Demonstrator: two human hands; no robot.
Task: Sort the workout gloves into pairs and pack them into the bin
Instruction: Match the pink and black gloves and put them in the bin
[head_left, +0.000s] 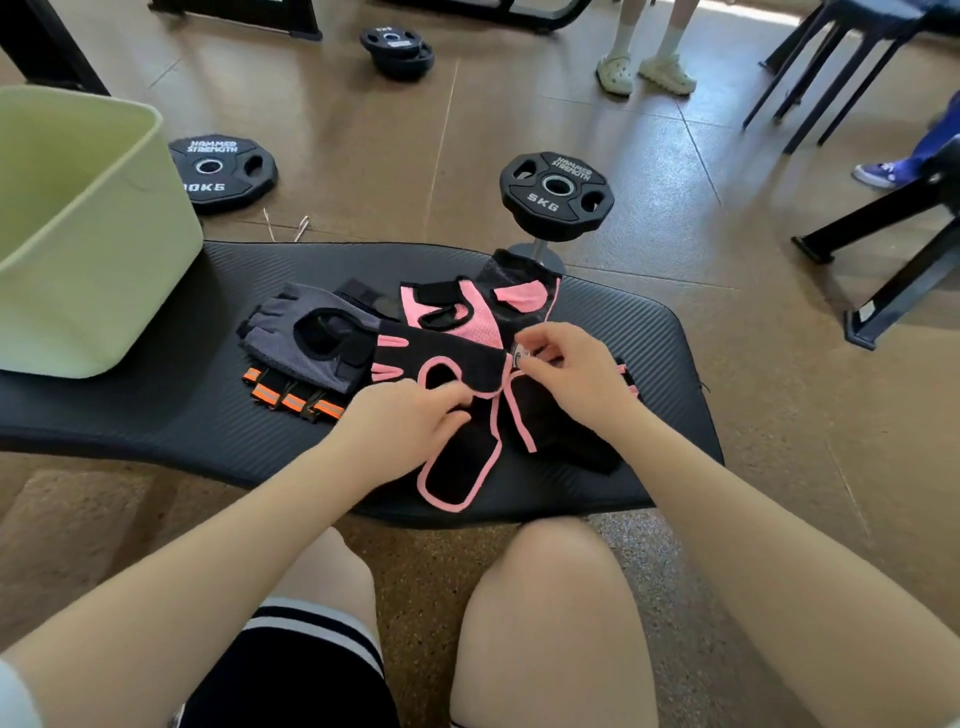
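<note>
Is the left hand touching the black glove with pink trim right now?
Touching. The head view shows the left hand lying on the black glove with pink trim, its fingertips curled at the glove's pink-edged opening with no gap.

A pale green plastic bin (104, 234) sits on a black ribbed foam mat (208, 431) with a grey mesh glove with black patches (306, 338), a black fabric glove edged in pink (447, 364), a pink mesh glove with black straps (457, 312) and a black glove with orange-and-grey striped finger tabs (291, 397), while black weight plates with white lettering (556, 189) lie on the brown floor (363, 156).
</note>
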